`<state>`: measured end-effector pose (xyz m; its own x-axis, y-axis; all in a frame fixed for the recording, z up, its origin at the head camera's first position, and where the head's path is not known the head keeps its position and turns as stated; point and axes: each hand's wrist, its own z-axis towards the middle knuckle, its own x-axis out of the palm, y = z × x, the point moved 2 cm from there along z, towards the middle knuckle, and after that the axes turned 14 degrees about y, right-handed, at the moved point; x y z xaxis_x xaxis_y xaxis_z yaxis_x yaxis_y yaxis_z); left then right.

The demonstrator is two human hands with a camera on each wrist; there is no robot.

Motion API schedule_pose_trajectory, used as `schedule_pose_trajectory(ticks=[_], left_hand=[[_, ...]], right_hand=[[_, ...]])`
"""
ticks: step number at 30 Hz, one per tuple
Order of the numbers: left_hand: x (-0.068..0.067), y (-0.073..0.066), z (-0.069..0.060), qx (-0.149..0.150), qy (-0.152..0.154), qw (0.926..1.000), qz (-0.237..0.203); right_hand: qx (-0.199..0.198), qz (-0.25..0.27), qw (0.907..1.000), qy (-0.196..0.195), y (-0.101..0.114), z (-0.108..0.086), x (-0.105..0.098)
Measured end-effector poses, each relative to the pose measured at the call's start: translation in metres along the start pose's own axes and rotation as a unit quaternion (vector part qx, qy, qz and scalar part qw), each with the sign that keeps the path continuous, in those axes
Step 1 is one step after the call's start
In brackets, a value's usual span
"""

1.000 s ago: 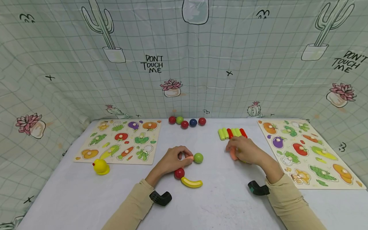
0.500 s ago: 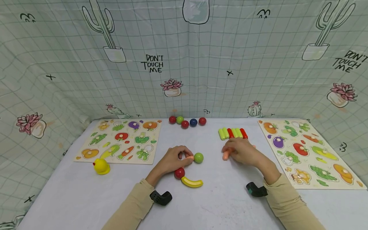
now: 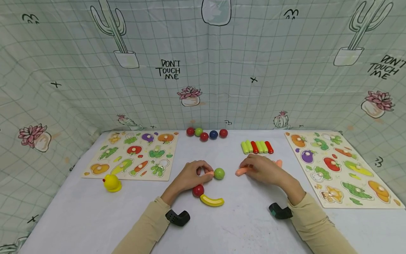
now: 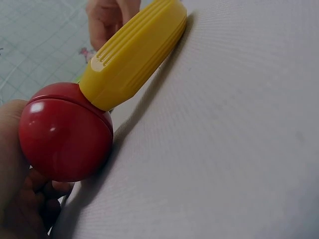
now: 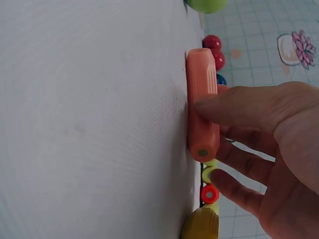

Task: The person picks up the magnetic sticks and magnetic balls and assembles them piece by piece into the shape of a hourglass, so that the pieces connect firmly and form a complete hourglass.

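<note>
My left hand (image 3: 191, 175) pinches a salmon-coloured stick (image 3: 210, 173), mostly hidden by fingers and thumb, its end at a green ball (image 3: 219, 173). By that hand's wrist side lies a red ball (image 4: 65, 137), touching a curved yellow ridged stick (image 4: 132, 55) on the cloth. My right hand (image 3: 261, 170) holds a straight salmon ridged stick (image 5: 203, 104) between thumb and fingers, low over the cloth and pointing toward the green ball, apart from it. Another salmon piece (image 3: 279, 163) shows behind the right hand.
Several red, green and blue balls (image 3: 213, 134) line the back. A row of light green and red sticks (image 3: 257, 147) lies beyond the right hand. Vegetable puzzle boards (image 3: 133, 155) flank both sides; a yellow toy duck (image 3: 112, 183) sits at left. A yellow piece (image 5: 201, 224) lies near the right hand.
My right hand has moved left with the salmon stick, turning it from steep to nearly level. A salmon piece behind it has come into view. The left hand stays in place.
</note>
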<state>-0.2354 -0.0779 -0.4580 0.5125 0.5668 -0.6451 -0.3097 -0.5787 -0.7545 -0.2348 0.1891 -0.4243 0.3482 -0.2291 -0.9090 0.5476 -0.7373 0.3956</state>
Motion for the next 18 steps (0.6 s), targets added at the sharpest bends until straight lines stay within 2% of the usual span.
schedule_pose_trajectory(ticks=[10, 18], left_hand=[[-0.001, 0.001, 0.0, -0.003, 0.002, 1.0, 0.008], [0.0, 0.0, 0.001, -0.004, 0.002, 1.0, 0.006]], right_hand=[[-0.018, 0.07, 0.9969, 0.029, 0.004, 0.001, 0.008], [-0.028, 0.098, 0.9938, 0.046, 0.011, 0.004, 0.011]])
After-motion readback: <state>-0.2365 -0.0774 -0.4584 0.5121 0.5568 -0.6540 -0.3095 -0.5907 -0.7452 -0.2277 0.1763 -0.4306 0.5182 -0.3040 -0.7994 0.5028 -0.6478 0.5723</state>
